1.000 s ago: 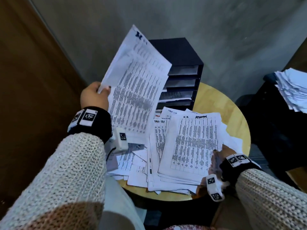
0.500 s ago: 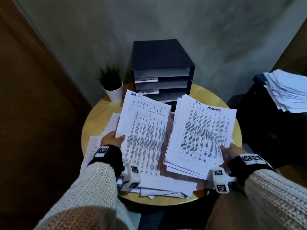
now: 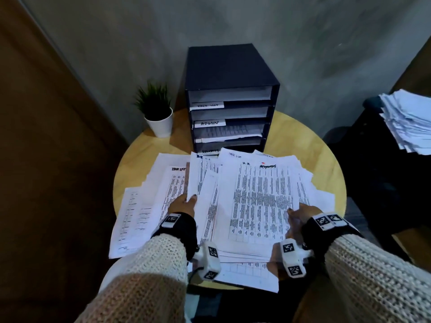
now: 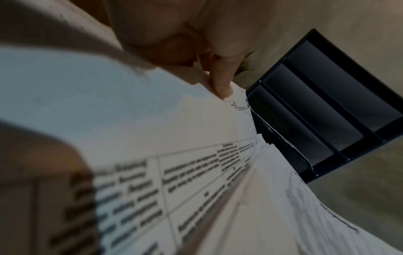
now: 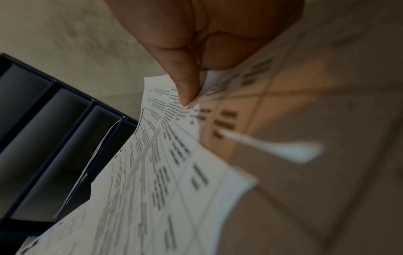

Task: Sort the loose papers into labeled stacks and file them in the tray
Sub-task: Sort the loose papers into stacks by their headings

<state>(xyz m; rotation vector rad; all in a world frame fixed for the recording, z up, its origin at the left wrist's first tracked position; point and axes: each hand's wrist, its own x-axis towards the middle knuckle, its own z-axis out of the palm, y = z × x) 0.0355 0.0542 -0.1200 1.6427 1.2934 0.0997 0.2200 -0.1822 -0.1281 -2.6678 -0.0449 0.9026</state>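
Papers (image 3: pixel 256 206) sit in a loose overlapping heap across the near half of the round table (image 3: pixel 326 164), top sheet a printed table with a handwritten heading. Right hand (image 3: pixel 300 213) at 4 o'clock of the heap pinches the edge of the top bundle, thumb on top and fingers curled under, per the right wrist view. Left hand (image 3: pixel 184 203) at 8 o'clock pinches the near edge of a separate sheet (image 3: pixel 200 180) beside that bundle. Tray (image 3: pixel 229 99), a dark slotted unit, stands at 12 o'clock just beyond the heap, with labels on its upper slots and some paper already in the lower ones. Plant (image 3: pixel 156 113) at 11 o'clock; a second pile of paper (image 3: pixel 408 122) sits off the table at 2 o'clock. Looks like the sorting step: sheets not yet in separate stacks. Next move likely calls for reading each heading, then splitting by label without fanning the bundle.
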